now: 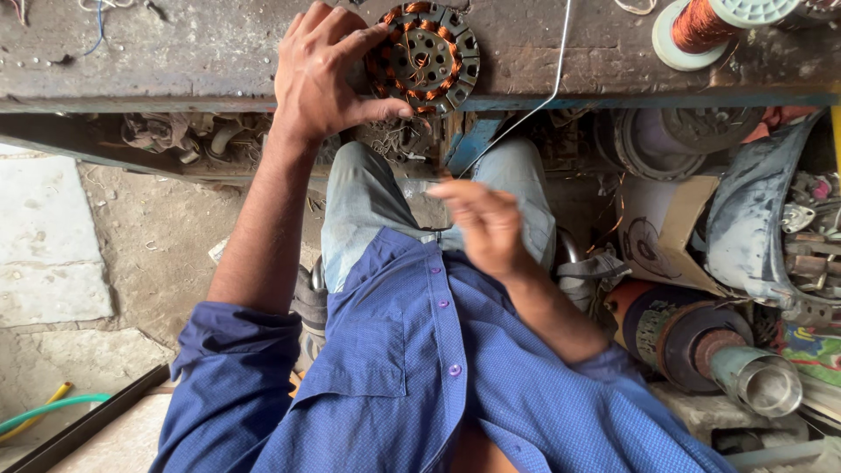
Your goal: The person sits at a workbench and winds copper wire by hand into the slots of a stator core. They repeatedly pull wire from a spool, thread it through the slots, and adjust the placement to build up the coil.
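Stator (425, 57): round, dark laminated core with copper windings around the slots, lying flat on the bench (175, 52) at its near edge, about mid-length. Part of its rim overhangs or sits right at the edge (hard to tell which).

Left hand (324, 74) rests on the stator's left side, fingers spread over the rim, thumb hooked under the near side at the bench edge. Reads as bracing, a loose clamp rather than a lift. Arm runs almost straight out from the shoulder, sleeve rolled above the elbow.

White wire (534, 105) drops from the far edge of the bench, passes just right of the stator, comes down over the near edge toward the lap.

Right hand (486, 223) is off the bench, up in front of the chest, motion-blurred. Fingers look pinched together, probably on the end of the wire, but the blur hides the contact, so I can't tell for sure. Elbow bent, forearm angled in from the right.

Judgement: step in hand looks like feeding or pulling wire at the stator, one hand steadying the core and the other drawing slack. Next move would call for keeping the core pinned so it doesn't slide off the edge, and steady tension on the wire.

Outward: copper wire spool (701, 26) at the far right corner of the bench. Below right, a heap of motor housings (701, 333), a metal cylinder (758, 381), cardboard (674, 228). Green hose (44, 412) on the ground, lower left.
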